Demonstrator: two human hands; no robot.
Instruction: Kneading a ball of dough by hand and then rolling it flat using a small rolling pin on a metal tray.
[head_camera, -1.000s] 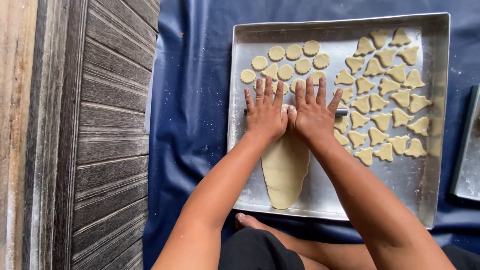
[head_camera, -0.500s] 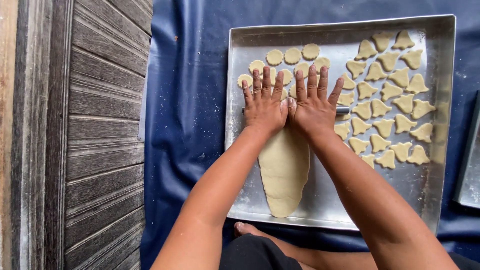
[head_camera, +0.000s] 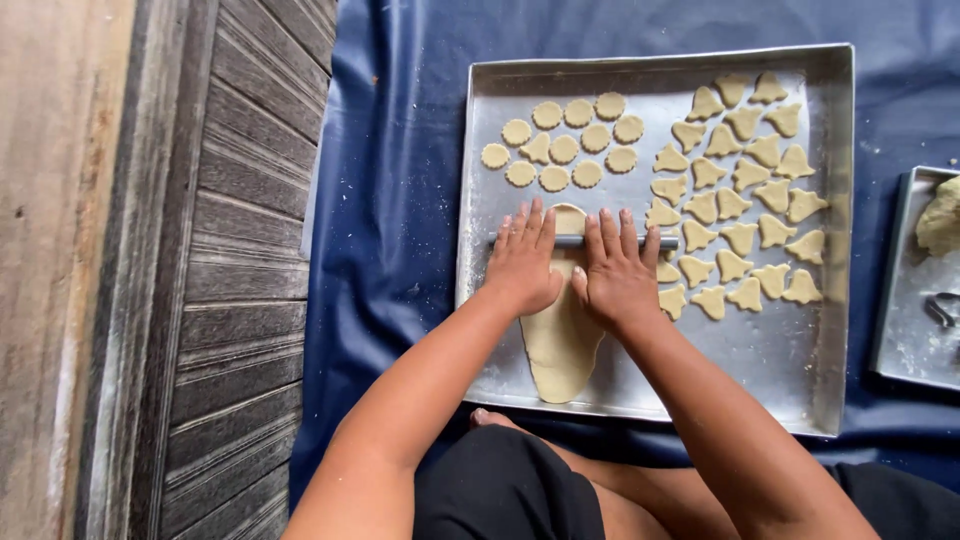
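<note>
Both hands (head_camera: 570, 265) rolled back along smooth oblong dough (head_camera: 562, 340)

A dark blue sheet (head_camera: 400, 200), dusted here and there with flour, covers the floor and carries everything. Directly on it lies a large square metal baking tray (head_camera: 780, 380). A second, smaller metal tray (head_camera: 905, 340) rests on the sheet just beside it at the right edge. Weathered wooden boards (head_camera: 230, 300) border the sheet on the left.

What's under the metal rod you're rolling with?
Under the metal rod lies the long dough sheet, flat on the tray. The left hand and right hand cover the rod's ends and the dough beneath them.
</note>
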